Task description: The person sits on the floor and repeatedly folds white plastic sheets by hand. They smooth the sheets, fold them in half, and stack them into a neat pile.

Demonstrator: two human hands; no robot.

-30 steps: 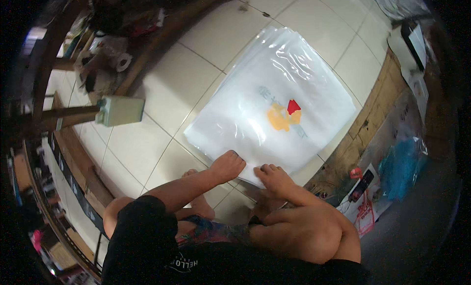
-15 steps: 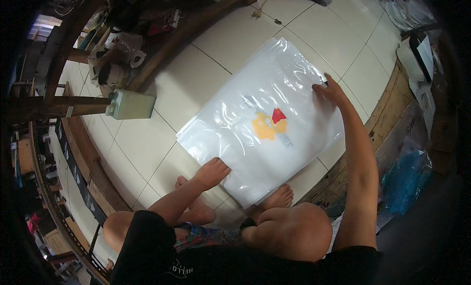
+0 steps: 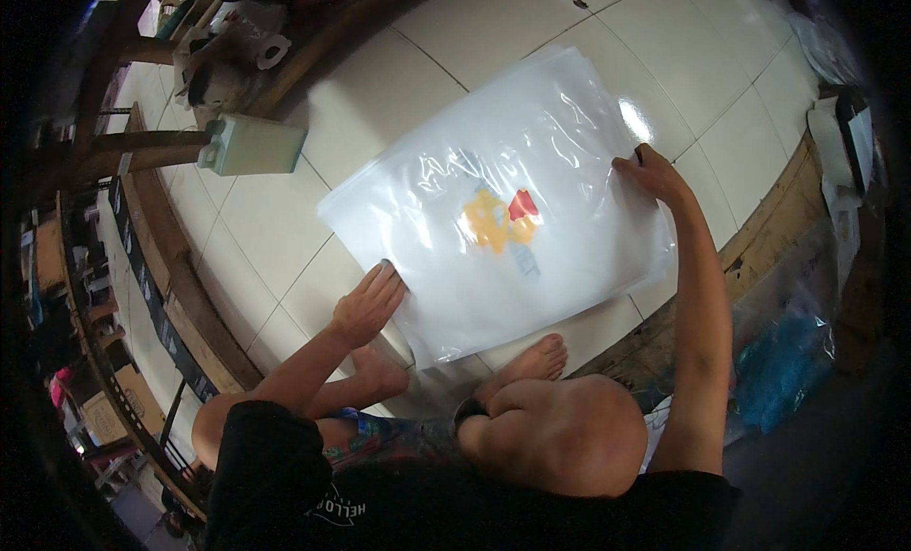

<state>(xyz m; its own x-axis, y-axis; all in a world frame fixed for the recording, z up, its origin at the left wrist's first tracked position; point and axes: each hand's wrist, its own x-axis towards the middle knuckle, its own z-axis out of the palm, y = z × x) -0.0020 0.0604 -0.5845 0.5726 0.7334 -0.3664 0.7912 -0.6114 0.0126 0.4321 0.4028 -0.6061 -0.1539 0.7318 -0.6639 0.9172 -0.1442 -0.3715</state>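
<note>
A stack of glossy, see-through plastic sheets [image 3: 569, 276], possibly flat bags, lies on the tiled floor in front of me. A yellow figure with a red patch shows near its middle. My right hand [image 3: 657, 178] pinches the stack's right edge between thumb and fingers; how many layers it holds I cannot tell. At the left edge rests my left hand [image 3: 368, 306], its fingers stretched out and touching the plastic. The thumb of that hand is hidden. My bare foot [image 3: 539, 359] is beside the stack's near edge.
A pale, translucent jerrycan [image 3: 254, 145] stands by a wooden leg at the left. Wooden beams [image 3: 750, 266] run along the right, with blue plastic wrap [image 3: 783, 371] beside them. A shelf with boxes [image 3: 123, 404] is at the far left.
The plastic stack has shifted a little left and its near edge has moved away from me. My left hand has gone up and left along its edge. My right thumb and fingers have closed on the sheet.
</note>
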